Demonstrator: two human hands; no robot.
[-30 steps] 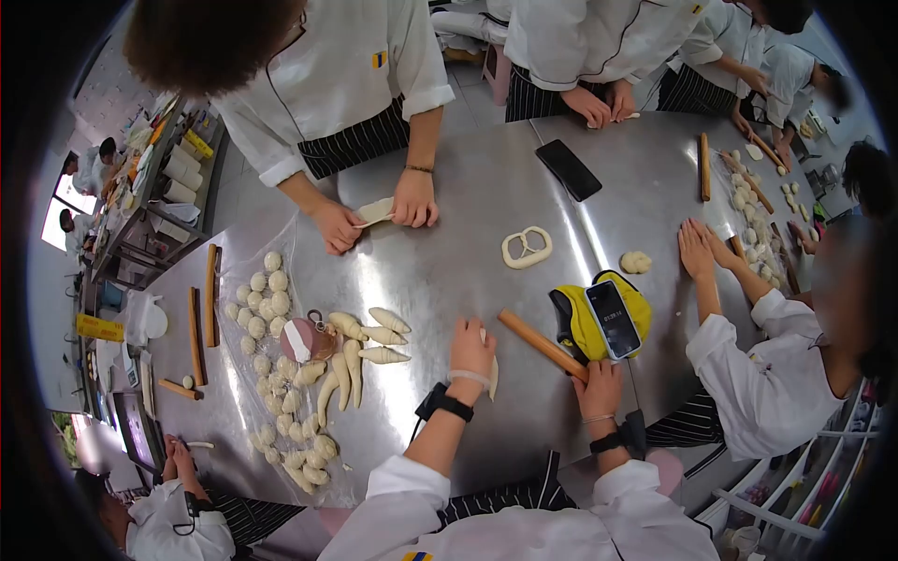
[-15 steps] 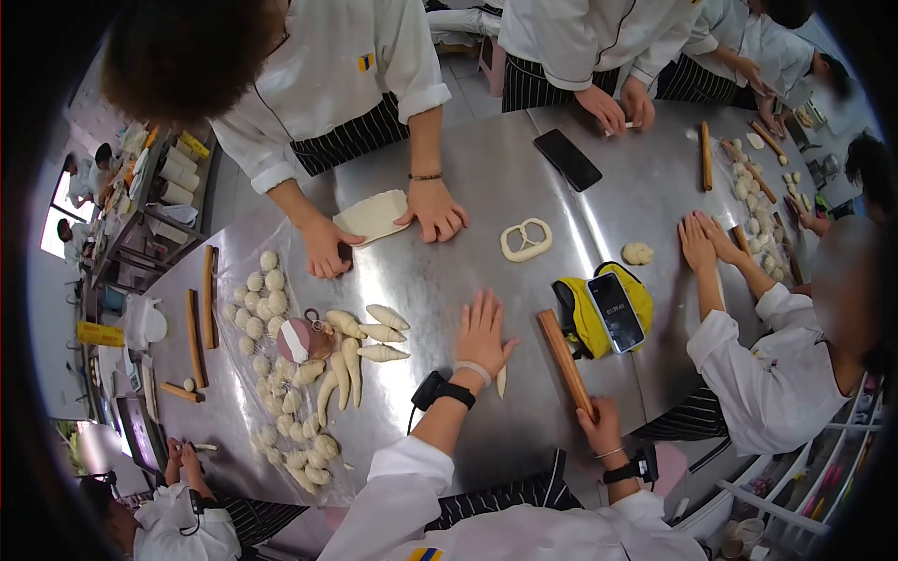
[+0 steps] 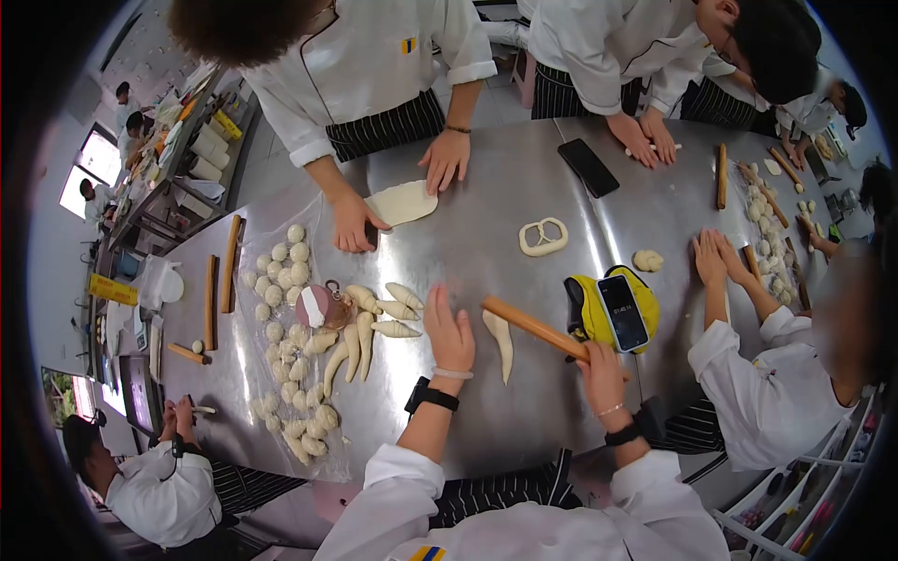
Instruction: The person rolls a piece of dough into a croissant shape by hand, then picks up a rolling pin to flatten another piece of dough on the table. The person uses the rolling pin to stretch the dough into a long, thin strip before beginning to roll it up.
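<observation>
The left hand [image 3: 451, 334] has lifted off the dough strip [image 3: 499, 340], which now lies uncovered at its three o'clock. The right hand [image 3: 604, 376] has swung the rolling pin [image 3: 535, 327] from upright to pointing at ten o'clock.

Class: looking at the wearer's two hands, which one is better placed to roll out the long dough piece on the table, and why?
Probably the right hand: it already grips the rolling pin, whose far end sits above the dough. The left hand lies open beside the dough.

A steel table [image 3: 468, 252] fills the scene; on it lie a dough strip [image 3: 499, 342] near the middle, a pretzel [image 3: 543, 237] beyond it, a black phone [image 3: 588, 167] far right, and dough balls [image 3: 281, 280] on plastic sheet [image 3: 245, 374] at left.
</observation>
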